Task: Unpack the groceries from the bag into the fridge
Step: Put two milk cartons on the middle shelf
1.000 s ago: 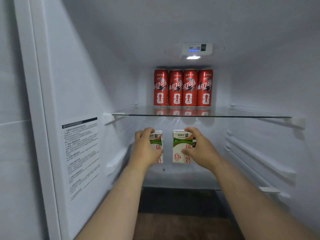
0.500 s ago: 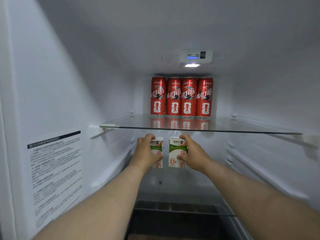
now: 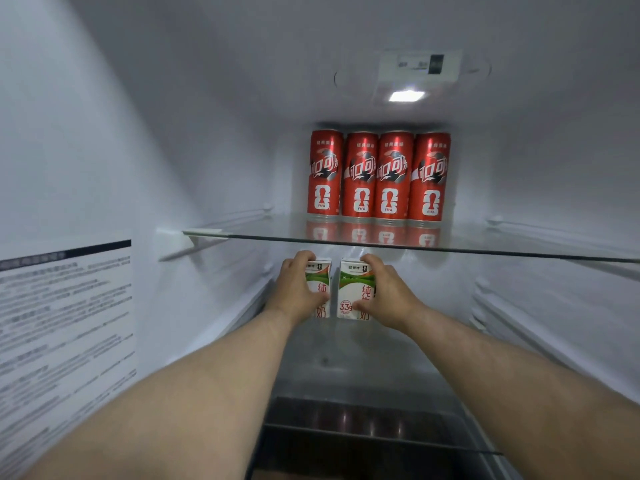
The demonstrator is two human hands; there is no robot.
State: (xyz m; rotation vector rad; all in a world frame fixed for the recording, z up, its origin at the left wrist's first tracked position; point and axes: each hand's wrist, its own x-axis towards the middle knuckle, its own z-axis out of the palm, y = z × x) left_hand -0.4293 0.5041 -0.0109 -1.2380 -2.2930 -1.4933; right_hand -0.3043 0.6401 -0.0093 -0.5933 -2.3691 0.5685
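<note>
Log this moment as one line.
left hand grips left milk carton | right hand grips right milk carton | both below glass shelf

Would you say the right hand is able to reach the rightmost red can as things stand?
Probably not yet: the right hand grips a milk carton under the glass shelf, which lies between it and the rightmost red can. Nothing stands in front of that can, so a freed hand likely could.

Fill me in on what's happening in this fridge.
A person is reaching into the fridge with both hands. The left hand grips the left milk carton, the right hand the right milk carton, both upright and side by side just below the glass shelf. Four red Coca-Cola cans stand in a row at the back of that shelf.
</note>
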